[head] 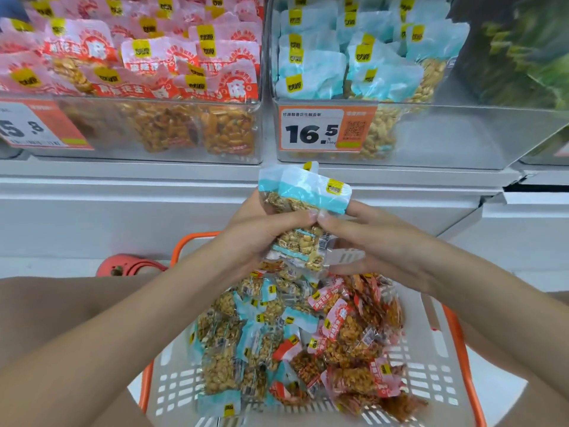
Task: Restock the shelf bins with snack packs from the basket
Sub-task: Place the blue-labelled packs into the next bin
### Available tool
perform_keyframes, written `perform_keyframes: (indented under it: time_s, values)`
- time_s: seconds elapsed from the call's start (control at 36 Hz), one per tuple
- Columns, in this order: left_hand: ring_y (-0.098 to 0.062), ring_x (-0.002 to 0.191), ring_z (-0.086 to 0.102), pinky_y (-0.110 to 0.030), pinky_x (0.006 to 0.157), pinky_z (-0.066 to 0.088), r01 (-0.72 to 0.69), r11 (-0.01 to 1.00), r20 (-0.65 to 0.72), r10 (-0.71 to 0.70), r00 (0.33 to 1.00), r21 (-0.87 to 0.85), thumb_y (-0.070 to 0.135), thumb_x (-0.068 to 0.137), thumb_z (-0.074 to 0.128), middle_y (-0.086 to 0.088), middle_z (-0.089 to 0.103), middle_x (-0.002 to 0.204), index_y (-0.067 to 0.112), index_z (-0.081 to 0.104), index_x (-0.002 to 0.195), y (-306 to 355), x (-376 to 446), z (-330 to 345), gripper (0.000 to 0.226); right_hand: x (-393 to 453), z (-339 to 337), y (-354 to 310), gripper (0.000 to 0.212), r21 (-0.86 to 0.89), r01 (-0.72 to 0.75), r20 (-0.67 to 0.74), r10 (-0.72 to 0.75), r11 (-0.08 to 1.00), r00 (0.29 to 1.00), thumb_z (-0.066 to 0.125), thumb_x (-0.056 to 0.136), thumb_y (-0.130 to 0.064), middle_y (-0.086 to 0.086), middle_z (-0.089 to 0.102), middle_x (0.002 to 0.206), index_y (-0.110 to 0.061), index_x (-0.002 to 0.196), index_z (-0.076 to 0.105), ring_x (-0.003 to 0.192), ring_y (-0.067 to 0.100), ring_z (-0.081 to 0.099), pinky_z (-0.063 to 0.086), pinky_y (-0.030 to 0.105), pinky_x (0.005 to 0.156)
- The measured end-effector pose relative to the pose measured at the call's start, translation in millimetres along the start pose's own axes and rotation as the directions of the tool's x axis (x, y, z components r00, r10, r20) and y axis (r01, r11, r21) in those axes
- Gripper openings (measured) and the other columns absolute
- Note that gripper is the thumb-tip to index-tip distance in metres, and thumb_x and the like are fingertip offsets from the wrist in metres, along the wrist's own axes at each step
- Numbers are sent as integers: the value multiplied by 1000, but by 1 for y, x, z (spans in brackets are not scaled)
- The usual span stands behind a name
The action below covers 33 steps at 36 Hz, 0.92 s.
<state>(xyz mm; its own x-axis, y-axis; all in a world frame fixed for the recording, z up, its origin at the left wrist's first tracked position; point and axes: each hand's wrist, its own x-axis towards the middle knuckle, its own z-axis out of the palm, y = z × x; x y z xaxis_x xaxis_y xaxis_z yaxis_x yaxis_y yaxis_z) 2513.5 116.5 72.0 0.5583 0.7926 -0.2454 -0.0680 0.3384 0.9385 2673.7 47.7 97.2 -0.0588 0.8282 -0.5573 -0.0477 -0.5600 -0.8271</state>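
Left hand (246, 238): fingers curled round blue snack packs (303, 211) | Right hand (366, 241): fingers pinching same bunch | Location: held above basket (431, 380), below blue-pack bin (400, 140) | Basket: mixed blue and red packs (348, 334) | Left bin (138, 127): red packs.

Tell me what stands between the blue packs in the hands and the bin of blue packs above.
Nothing visible does. The blue packs, held by the left hand and right hand, sit below the blue bin. Its clear front wall and price tag face them, so the packs must go over the rim; the top is open.
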Motion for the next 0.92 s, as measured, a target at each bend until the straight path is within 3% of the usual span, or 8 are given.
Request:
perform_keyframes:
  time_s: [0.11,0.22,0.33,0.5,0.64,0.72,0.83,0.92]
  values:
    - [-20,99,69,-24,78,54,-41,999,-21,42,999,6,7,66,73,-11,71,109,2,57,122,-3,-3,0,59,5,4,2,49,14,12,-55,-12,1000,998,71,72,-40,0,63,125,-23,117,67,115,14,59,57,31,83]
    - [-21,103,68,-28,78,55,-42,998,-77,46,996,43,9,78,72,-7,70,113,9,55,127,-2,-5,-5,51,7,2,1,44,-17,58,-34,-59,998,998,72,81,-21,-3,62,114,-20,123,59,95,7,66,54,24,82]
    - [-16,102,68,-28,74,55,-2,1000,-99,5,995,29,16,85,68,-1,71,113,15,56,126,1,-7,-5,43,9,3,1,46,-50,61,-62,-64,997,996,70,85,-12,6,57,124,-12,128,54,104,20,65,54,29,84]
    - [-16,88,71,-32,72,59,147,971,-78,-164,983,-191,29,83,65,2,73,101,21,58,119,7,-11,-5,38,8,5,-1,34,177,24,-62,-13,984,998,67,86,-5,16,56,123,-12,116,55,104,22,64,60,35,74]
    - [-26,105,66,-42,95,48,295,873,57,-297,953,-389,53,86,48,-5,69,117,19,63,120,13,-13,-10,49,9,0,-4,18,251,50,-74,-33,967,997,63,87,-4,4,60,95,-18,96,56,83,12,61,59,32,66]
    - [-32,103,65,-45,96,42,321,808,-13,-376,926,-494,61,92,39,-5,74,101,24,70,105,10,-12,-15,50,10,-7,-5,17,303,47,-107,-15,952,994,62,89,-5,5,62,85,-19,92,54,78,17,59,58,33,65]
    - [-34,99,59,-46,92,37,269,751,-90,-399,912,-603,36,96,46,-9,73,80,19,65,87,10,-11,-12,27,13,-12,-3,17,204,78,-231,-30,976,973,64,90,-7,9,58,92,-20,91,52,88,23,52,56,34,66]
    - [-27,83,61,-39,85,35,286,773,-49,-378,925,-566,30,93,49,-7,72,75,16,68,78,11,-10,-12,28,14,-11,1,17,96,119,-286,-87,988,954,65,91,-11,12,57,104,-21,91,51,90,21,54,55,32,66]
